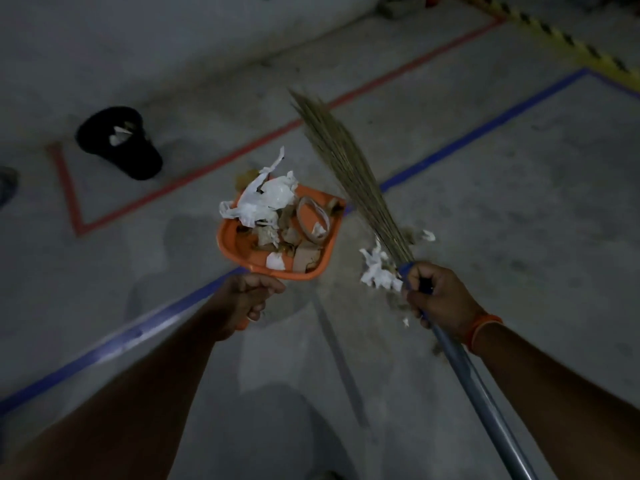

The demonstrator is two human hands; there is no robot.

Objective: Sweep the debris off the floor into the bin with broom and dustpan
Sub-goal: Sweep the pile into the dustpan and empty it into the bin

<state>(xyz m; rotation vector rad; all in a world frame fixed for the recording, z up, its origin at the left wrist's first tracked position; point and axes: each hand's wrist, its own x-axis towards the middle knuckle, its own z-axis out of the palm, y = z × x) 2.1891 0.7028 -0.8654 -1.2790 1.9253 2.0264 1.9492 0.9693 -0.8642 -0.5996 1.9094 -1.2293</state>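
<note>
My left hand (247, 299) grips the handle of an orange dustpan (227, 244), held above the floor. White plastic, paper scraps and brown bits are heaped in the pan. My right hand (438, 296) grips a grey broom handle (474, 382) just below the straw bristles (346, 161), which point up and away. White paper scraps (375, 270) lie on the floor beside my right hand. A black bin (133, 157) stands at the far left with white scraps inside.
Red tape (242, 147) outlines the floor area where the bin stands. A blue tape line (485, 126) crosses the concrete floor diagonally. Yellow-black hazard striping (568, 43) runs at the top right. A small white scrap (428, 235) lies right of the bristles.
</note>
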